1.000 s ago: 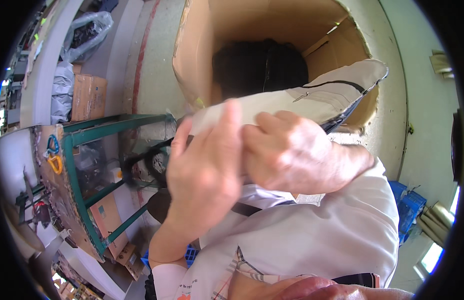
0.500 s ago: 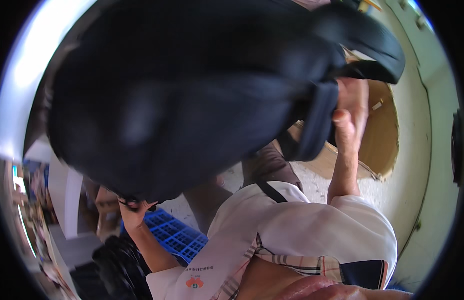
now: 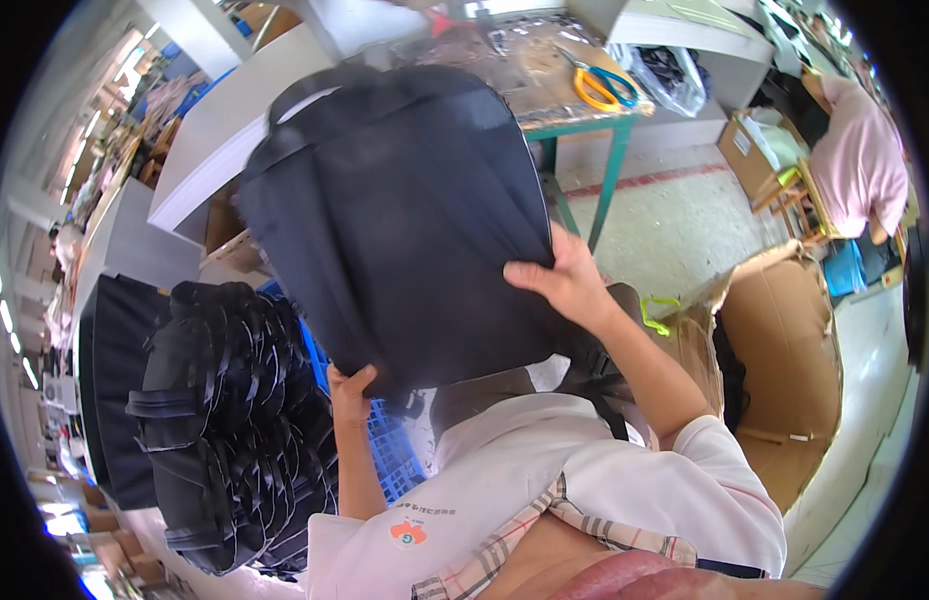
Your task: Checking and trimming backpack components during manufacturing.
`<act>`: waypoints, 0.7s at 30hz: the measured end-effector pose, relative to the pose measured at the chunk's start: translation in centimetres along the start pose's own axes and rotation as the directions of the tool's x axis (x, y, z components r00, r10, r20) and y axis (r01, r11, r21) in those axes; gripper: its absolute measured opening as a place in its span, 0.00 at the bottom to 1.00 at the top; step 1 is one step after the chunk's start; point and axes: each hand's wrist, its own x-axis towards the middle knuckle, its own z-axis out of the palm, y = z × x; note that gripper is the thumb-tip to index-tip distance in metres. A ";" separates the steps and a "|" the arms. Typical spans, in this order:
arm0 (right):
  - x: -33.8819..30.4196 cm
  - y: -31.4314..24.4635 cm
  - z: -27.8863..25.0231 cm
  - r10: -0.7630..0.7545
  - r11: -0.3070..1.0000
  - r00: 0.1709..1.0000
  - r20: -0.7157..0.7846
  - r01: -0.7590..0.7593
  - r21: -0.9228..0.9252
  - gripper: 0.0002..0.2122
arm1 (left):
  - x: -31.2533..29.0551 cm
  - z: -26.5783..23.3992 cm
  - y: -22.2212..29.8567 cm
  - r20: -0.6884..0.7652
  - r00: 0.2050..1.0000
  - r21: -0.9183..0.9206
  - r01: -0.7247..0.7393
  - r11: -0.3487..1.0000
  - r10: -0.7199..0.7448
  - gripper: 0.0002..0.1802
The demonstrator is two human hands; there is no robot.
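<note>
A black backpack (image 3: 414,220) is held up in front of me, tilted, with its top end pointing away. My left hand (image 3: 352,390) grips its lower left corner, thumb on the near face. On the right edge, my right hand (image 3: 569,285) clasps the bag with its thumb over the panel and the fingers hidden behind. To my left stands a thick stack of black bag pieces (image 3: 234,410), partly over a blue plastic crate (image 3: 389,450).
A work table (image 3: 544,60) with green legs lies ahead, bearing yellow- and blue-handled scissors (image 3: 604,90). At right stands a large open cardboard box (image 3: 784,370) with dark material inside. Farther right, a person in pink (image 3: 859,160) bends near a wooden stool (image 3: 804,200).
The backpack has swung from close overhead to lower and flatter, its broad panel now showing. My right hand has shifted from beside the straps to the bag's right edge. The view has turned.
</note>
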 end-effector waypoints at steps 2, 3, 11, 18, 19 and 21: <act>3.0 1.6 0.0 0.035 0.991 0.999 0.013 -0.036 0.128 0.19 | 1.3 0.7 0.2 -0.029 0.999 0.016 0.038 0.999 -0.038 0.19; 4.4 2.6 0.0 0.066 0.969 0.998 0.020 -0.069 0.238 0.18 | 2.1 1.5 0.5 -0.054 0.997 0.024 0.051 0.998 -0.050 0.18; 10.1 4.7 -1.0 0.114 0.906 0.994 -0.004 -0.102 0.410 0.16 | 7.6 3.0 1.3 -0.037 0.993 0.018 0.115 0.993 -0.114 0.19; 11.6 5.8 -2.4 0.130 0.917 0.990 -0.050 -0.101 0.385 0.15 | 9.9 5.0 2.0 0.020 0.989 -0.002 0.146 0.989 -0.146 0.19; 11.6 5.6 -2.5 0.131 0.917 0.990 -0.048 -0.103 0.385 0.15 | 10.1 5.3 1.8 -0.020 0.991 -0.003 0.130 0.991 -0.131 0.15; 11.5 5.0 -2.6 0.143 0.906 0.986 -0.089 -0.094 0.412 0.14 | 10.4 5.4 1.7 -0.065 0.991 -0.004 0.116 0.993 -0.116 0.12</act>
